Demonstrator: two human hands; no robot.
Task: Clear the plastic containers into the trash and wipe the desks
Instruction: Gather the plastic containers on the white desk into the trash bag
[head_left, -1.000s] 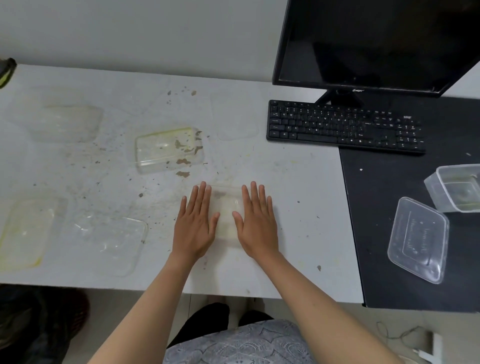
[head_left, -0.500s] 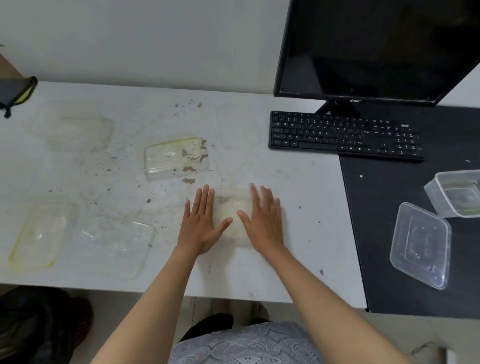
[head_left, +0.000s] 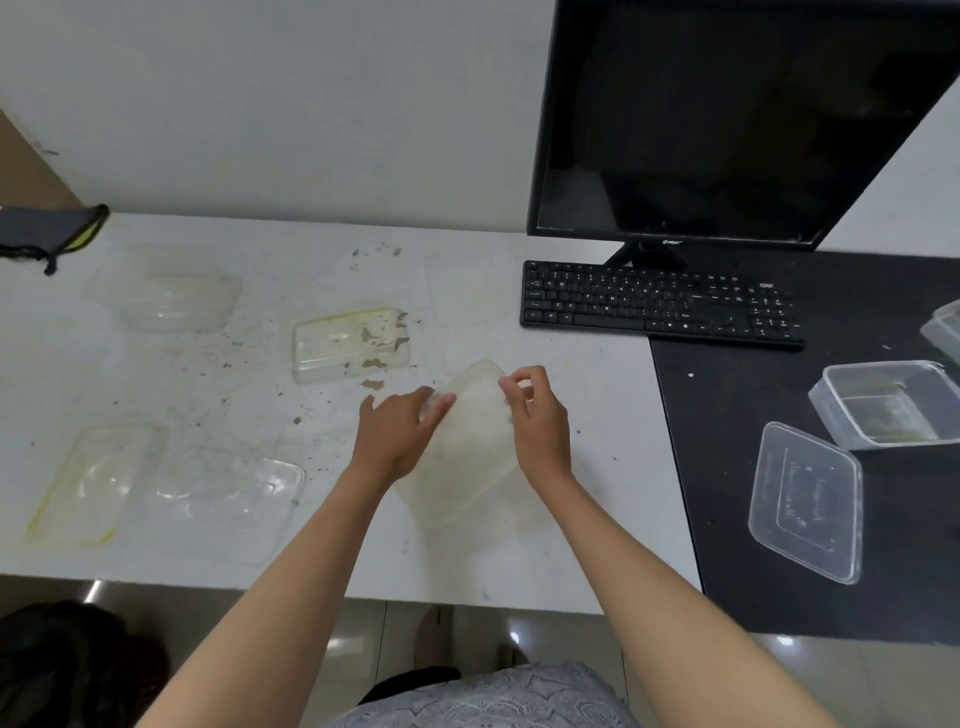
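A clear plastic container (head_left: 470, 457) is tilted up off the white desk (head_left: 597, 467), held between both hands. My left hand (head_left: 397, 434) grips its left edge and my right hand (head_left: 537, 421) pinches its right edge near the far corner. Other clear containers lie on the dirty white desk: a stained one (head_left: 348, 343) beyond my hands, one at the back left (head_left: 171, 296), and two at the front left, a yellow-smeared one (head_left: 85, 483) and a flat one (head_left: 228, 499). On the black desk (head_left: 727, 519) lie a lid (head_left: 805, 499) and an open tub (head_left: 888, 410).
A black keyboard (head_left: 660, 306) and a dark monitor (head_left: 727, 119) stand at the back right. A grey pouch (head_left: 47, 228) lies at the back left corner. Brown crumbs and stains (head_left: 234, 353) are scattered over the white desk. A dark bag (head_left: 67, 665) sits on the floor at the lower left.
Both hands, flat on the desk beside the container before, have curled around its edges and lifted and tilted it. The camera view has also shifted upward.
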